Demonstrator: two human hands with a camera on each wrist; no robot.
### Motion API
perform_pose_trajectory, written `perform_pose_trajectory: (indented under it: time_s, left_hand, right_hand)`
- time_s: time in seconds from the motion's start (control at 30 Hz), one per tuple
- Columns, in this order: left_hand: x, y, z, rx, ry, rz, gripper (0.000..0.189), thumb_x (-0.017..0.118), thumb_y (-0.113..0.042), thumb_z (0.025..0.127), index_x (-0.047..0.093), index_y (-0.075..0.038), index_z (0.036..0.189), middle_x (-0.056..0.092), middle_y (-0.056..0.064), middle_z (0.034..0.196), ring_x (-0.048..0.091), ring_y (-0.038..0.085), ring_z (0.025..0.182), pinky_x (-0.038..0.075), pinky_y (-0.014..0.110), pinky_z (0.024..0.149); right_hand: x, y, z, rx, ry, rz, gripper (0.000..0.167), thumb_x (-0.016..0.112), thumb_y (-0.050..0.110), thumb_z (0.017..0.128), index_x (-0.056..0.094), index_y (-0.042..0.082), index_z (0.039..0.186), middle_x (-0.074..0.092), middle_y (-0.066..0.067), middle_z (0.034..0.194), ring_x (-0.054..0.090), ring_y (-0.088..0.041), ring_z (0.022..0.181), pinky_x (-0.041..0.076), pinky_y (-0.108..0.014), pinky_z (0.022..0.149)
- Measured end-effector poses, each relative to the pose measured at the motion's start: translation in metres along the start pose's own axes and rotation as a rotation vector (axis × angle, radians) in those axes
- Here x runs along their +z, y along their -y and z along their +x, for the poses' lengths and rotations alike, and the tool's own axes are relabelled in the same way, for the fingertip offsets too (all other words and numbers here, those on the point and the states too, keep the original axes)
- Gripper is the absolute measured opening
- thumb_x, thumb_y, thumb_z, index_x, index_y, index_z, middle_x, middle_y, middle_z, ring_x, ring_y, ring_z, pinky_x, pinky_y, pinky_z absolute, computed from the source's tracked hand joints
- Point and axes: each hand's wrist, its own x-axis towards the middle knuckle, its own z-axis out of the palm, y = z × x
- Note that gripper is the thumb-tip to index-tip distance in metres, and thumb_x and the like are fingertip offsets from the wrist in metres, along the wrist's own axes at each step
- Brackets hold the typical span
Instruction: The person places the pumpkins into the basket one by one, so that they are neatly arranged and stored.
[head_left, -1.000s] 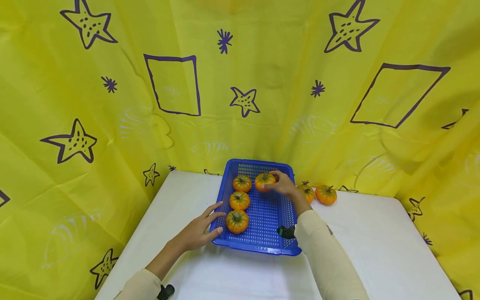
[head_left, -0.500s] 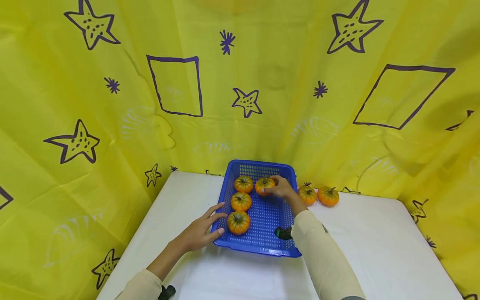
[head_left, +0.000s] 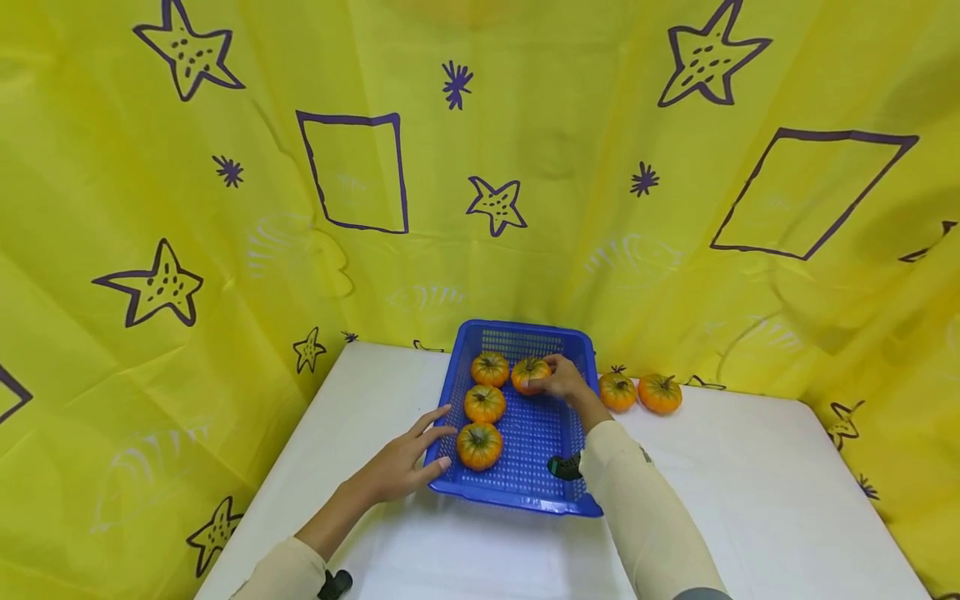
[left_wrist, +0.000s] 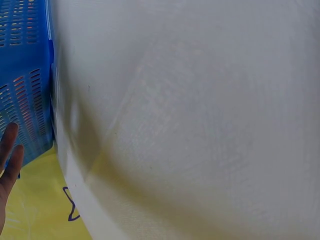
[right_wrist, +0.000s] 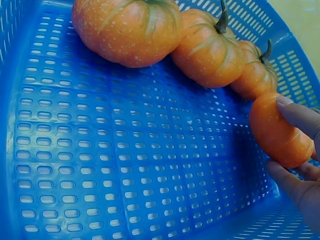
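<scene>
In the head view a blue plastic basket [head_left: 517, 505] has 3 small orange pumpkins in a column along its left side: a far one [head_left: 490, 368], a middle one [head_left: 484, 404] and a near one [head_left: 480, 447]. My right hand [head_left: 566, 382] grips another small pumpkin [head_left: 529, 376] at the far end, beside the far one. The right wrist view shows thumb and fingers round that pumpkin [right_wrist: 277, 131], low in the basket. My left hand [head_left: 401, 458] rests at the basket's left side with its fingers spread; in the left wrist view the fingertips [left_wrist: 15, 160] lie against the slotted wall.
Two more small pumpkins, one [head_left: 617, 392] close to the basket's right wall and another [head_left: 660, 394] beside it, sit on the white table [head_left: 757, 475]. A yellow patterned curtain [head_left: 562, 275] rises behind the table and along both sides.
The right hand and its pumpkin have come down slightly at the far end of the basket. The head view has shifted a little; the left hand stays at the basket's side.
</scene>
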Motion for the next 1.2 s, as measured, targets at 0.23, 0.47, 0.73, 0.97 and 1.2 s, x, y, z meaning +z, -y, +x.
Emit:
perform_pose_trajectory:
  time_s: [0.23,0.47,0.73,0.97,1.2]
  left_hand:
    - [-0.0003,-0.0007,0.0005,-0.005,0.008,-0.013,0.049,0.058,-0.04,0.1,0.054,-0.019,0.143,0.021,-0.007,0.167,0.042,0.035,0.145,0.047,0.059,0.106]
    - [0.0,-0.001,0.0007,-0.004,0.007,-0.008,0.049,0.057,-0.042,0.1,0.054,-0.02,0.143,0.021,-0.007,0.167,0.042,0.036,0.144,0.047,0.059,0.105]
    - [-0.0001,-0.0016,0.0009,-0.008,0.008,-0.008,0.05,0.057,-0.042,0.1,0.054,-0.019,0.144,0.021,-0.007,0.168,0.042,0.038,0.144,0.047,0.06,0.105]
    - [-0.0004,-0.0019,0.0012,0.002,0.005,0.0,0.049,0.057,-0.041,0.1,0.054,-0.019,0.143,0.021,-0.007,0.168,0.042,0.037,0.144,0.048,0.059,0.104]
    - [0.0009,0.0001,0.0012,0.02,-0.006,-0.006,0.051,0.053,-0.047,0.1,0.054,-0.02,0.143,0.022,-0.006,0.167,0.044,0.038,0.143,0.047,0.059,0.105]
  right_hand:
    - [-0.0001,-0.002,0.0001,0.012,-0.017,-0.008,0.074,0.079,0.015,0.084,0.041,-0.007,0.143,0.047,-0.033,0.14,0.052,-0.046,0.126,0.046,-0.053,0.108]
    - [0.0011,-0.003,0.0031,0.015,-0.021,0.03,0.069,0.076,0.005,0.085,0.041,-0.01,0.142,0.052,-0.037,0.136,0.057,-0.047,0.122,0.049,-0.052,0.106]
    - [0.0015,-0.003,0.003,0.049,-0.019,0.005,0.068,0.075,0.006,0.086,0.041,-0.008,0.145,0.051,-0.035,0.137,0.056,-0.046,0.124,0.048,-0.052,0.107]
    - [0.0019,-0.0014,0.0016,0.063,-0.021,-0.023,0.072,0.077,0.007,0.083,0.042,-0.009,0.144,0.048,-0.034,0.14,0.053,-0.045,0.125,0.046,-0.052,0.108]
    - [0.0018,-0.0017,0.0021,0.082,-0.022,-0.059,0.074,0.076,0.009,0.082,0.043,-0.004,0.147,0.046,-0.032,0.144,0.05,-0.044,0.129,0.043,-0.052,0.111]
